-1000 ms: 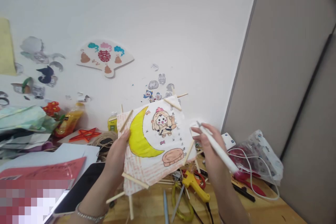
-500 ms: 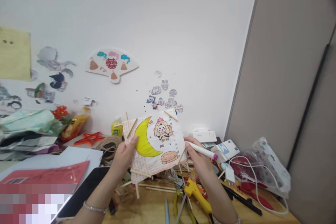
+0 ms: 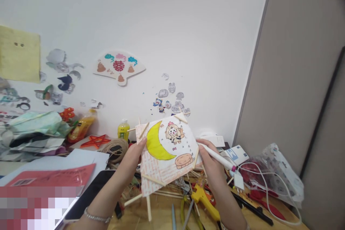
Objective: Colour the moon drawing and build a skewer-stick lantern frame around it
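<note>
I hold up a square paper panel [image 3: 168,151] on a frame of thin wooden sticks. It shows a yellow crescent moon, a cartoon girl and an orange mooncake. My left hand [image 3: 133,156] grips its left edge, thumb on the front. My right hand [image 3: 211,161] holds the right edge and also a white marker [image 3: 219,158] with a pink end, pointing right.
On the wooden desk below lie a yellow glue gun [image 3: 205,201], loose sticks, pliers and a white charger cable [image 3: 256,183]. A red folder [image 3: 54,178], a dark phone [image 3: 88,194], twine [image 3: 114,147] and bottles are at the left. Stickers and a paper fan [image 3: 120,66] hang on the wall.
The panel has come down and shifted slightly right. My right hand went from holding the marker upright beside the panel to gripping the panel's right edge with the marker laid sideways.
</note>
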`<state>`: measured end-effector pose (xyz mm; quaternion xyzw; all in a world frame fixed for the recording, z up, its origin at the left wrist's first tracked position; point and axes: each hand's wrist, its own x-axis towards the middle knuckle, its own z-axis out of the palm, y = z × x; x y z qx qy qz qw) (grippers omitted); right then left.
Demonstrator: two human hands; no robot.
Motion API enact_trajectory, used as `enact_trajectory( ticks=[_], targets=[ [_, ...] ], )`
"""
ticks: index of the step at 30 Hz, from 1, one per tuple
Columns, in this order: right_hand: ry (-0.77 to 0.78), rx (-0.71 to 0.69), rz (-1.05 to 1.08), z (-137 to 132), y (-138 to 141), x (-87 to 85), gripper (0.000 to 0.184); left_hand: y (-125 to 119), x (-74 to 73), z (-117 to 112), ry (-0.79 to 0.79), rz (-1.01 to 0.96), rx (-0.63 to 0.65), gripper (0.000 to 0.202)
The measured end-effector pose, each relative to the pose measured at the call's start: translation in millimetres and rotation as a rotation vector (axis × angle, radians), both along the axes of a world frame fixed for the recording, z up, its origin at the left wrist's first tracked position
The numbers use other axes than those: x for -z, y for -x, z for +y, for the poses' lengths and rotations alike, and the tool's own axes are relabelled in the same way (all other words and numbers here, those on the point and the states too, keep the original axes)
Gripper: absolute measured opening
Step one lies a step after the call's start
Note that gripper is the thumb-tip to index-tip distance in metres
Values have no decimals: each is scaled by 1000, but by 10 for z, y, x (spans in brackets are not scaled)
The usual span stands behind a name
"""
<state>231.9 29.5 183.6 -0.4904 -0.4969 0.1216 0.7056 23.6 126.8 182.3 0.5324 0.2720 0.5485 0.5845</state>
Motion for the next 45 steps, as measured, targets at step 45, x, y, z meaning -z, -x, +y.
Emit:
enact_trajectory(
  ticks=[45],
  targets=[
    [-501,-60,-800,-930,262,-312,19,29,-251,-776,63,28,26,54]
  ],
)
